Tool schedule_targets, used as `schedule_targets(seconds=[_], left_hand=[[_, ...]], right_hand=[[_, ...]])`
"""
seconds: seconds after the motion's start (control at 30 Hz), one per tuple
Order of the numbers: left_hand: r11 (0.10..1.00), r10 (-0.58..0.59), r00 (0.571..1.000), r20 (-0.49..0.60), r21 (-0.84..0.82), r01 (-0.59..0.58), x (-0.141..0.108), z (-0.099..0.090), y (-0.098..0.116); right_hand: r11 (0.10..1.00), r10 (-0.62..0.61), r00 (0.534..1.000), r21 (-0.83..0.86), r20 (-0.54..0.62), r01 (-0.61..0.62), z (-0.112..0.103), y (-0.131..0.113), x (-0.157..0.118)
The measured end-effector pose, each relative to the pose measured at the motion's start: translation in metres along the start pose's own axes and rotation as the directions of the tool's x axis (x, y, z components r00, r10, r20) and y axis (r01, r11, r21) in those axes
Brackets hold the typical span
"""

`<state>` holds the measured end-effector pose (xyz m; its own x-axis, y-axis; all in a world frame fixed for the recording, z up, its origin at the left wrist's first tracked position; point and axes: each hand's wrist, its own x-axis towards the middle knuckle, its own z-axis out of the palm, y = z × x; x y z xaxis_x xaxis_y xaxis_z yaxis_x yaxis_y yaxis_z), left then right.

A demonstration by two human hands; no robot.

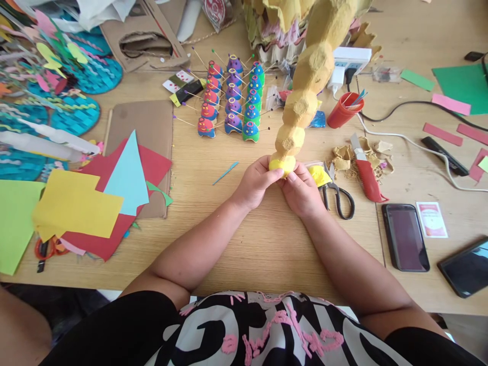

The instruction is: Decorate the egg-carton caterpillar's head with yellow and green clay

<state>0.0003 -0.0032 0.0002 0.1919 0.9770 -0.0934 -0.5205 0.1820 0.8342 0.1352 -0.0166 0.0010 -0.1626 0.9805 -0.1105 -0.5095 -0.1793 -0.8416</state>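
A long bumpy piece of yellow-tan egg carton (300, 107) stretches from the upper right down to the middle of the table. Its nearest bump has a bright yellow covering (282, 163). My left hand (258, 183) is closed on the left side of this end, thumb on the yellow part. On the right side my right hand (302, 189) grips the same end with thumb and fingers. Just beyond my right hand lie a yellow lump (319, 176) and black-handled scissors (337, 192). A small blue stick (225, 173) lies left of my hands.
Three painted carton caterpillars (233, 96) stand behind my left hand. Coloured sheets (87, 203) cover the left side. To the right are a red cup (345, 111), a red-handled cutter (368, 175), cables and two phones (406, 237). A person's arm (23, 330) shows at lower left.
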Motion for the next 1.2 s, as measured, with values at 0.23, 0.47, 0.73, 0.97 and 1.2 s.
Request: schedule_targets(seconds=[0.23,0.47,0.73,0.97,1.2], left_hand=[[0.997,-0.067,0.996,0.055,-0.033,0.069,0.0009,-0.0009,0.0044],[0.996,-0.085,0.994,0.068,-0.009,0.086,0.0014,-0.0001,0.0056],[0.994,-0.103,0.992,0.079,-0.034,0.106,0.0015,-0.0001,0.0064],[0.994,-0.075,0.992,0.104,-0.065,0.082,0.0010,0.0003,0.0077],[0.993,-0.082,0.993,0.090,-0.081,0.089,0.0011,0.0004,0.0072]], right_hand=[[1.000,0.020,0.998,0.020,-0.056,-0.019,0.0010,-0.0003,0.0017],[0.997,0.052,0.997,0.066,-0.052,-0.048,0.0002,-0.0012,0.0020],[0.997,0.045,0.997,0.059,-0.065,-0.041,0.0016,-0.0018,0.0028],[0.996,0.018,0.999,0.091,-0.040,-0.014,-0.0009,0.0007,0.0028],[0.996,0.010,0.999,0.086,-0.040,-0.006,-0.0037,0.0034,0.0038]])
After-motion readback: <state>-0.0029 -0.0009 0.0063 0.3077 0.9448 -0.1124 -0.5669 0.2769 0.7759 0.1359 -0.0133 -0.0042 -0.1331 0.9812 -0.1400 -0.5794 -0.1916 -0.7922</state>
